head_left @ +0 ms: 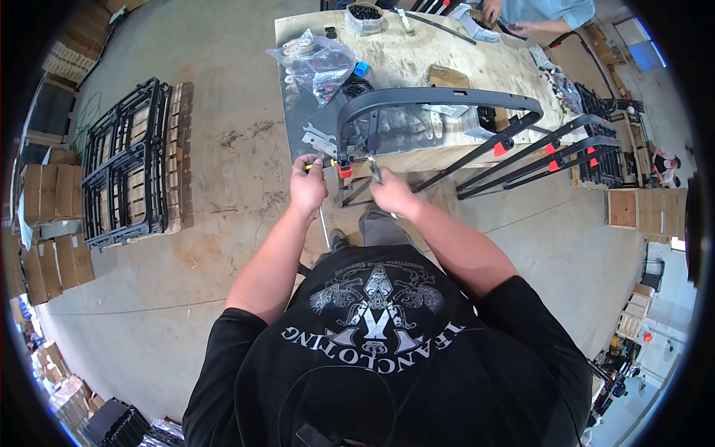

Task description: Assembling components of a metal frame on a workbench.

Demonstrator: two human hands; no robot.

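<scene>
At the near edge of the workbench, a black curved tube frame (439,95) stands with a red fitting (345,171) low on its left leg. My left hand (307,182) is closed just left of that fitting, around a small tool with a yellow-and-black end (319,165). Below the same hand runs a thin pale rod (324,229); whether it belongs to the tool I cannot tell. To the right of the leg, my right hand (392,195) is closed on a metal hand tool (375,171) whose exact kind is unclear. My fingers partly hide both tools.
Flat wrenches (319,138) and a plastic bag of parts (316,63) lie on the workbench (417,52). More black frames (547,160) lean at the right. A co-worker's hands (514,22) are at the far side. Stacked frames (126,160) rest on a pallet at left.
</scene>
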